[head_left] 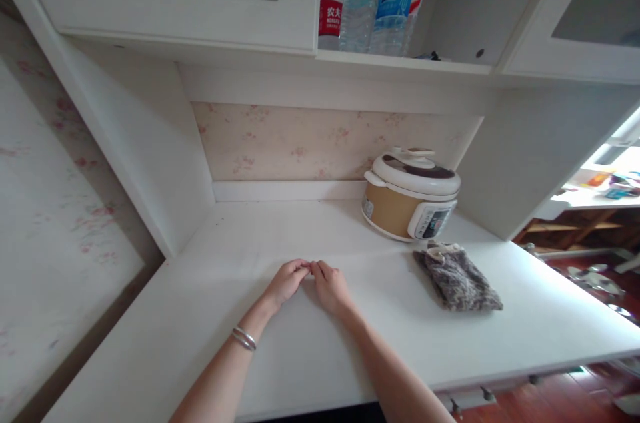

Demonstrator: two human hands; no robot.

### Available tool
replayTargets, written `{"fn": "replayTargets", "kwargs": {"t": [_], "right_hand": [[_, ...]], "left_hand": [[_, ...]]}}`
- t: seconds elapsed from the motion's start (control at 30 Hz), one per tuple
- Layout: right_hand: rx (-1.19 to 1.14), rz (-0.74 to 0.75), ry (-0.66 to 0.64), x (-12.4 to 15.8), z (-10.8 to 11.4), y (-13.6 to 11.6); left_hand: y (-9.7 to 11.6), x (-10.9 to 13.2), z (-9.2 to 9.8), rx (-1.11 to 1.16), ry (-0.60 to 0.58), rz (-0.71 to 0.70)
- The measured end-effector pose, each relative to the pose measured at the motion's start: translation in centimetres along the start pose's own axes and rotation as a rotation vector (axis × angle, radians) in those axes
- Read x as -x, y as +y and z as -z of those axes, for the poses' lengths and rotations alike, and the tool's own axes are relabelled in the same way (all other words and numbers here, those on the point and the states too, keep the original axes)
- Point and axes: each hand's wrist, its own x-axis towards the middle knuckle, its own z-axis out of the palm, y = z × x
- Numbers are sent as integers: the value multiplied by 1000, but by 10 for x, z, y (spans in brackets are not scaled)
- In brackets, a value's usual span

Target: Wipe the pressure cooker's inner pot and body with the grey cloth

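Cloth lies right of centre in the frame, below the cooker, while left hand and right hand touch fingertips, curled, at lower centre, seemingly resting, any pinch impossible to tell, so reaching would call for parting them.

A folded cloth, grey-brown and patterned, lies on the right part of the bench, with a pale edge at its far end. Just beside this end, farther away, a cooker stands upright, golden-brown in body, its white lid closed.
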Motion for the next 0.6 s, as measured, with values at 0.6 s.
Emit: {"fn": "replayTargets", "kwargs": {"t": [0.6], "right_hand": [[-105,-32,-36,-3,1,4]], "left_hand": [[3,2,-1,-11,35,-37]]}}
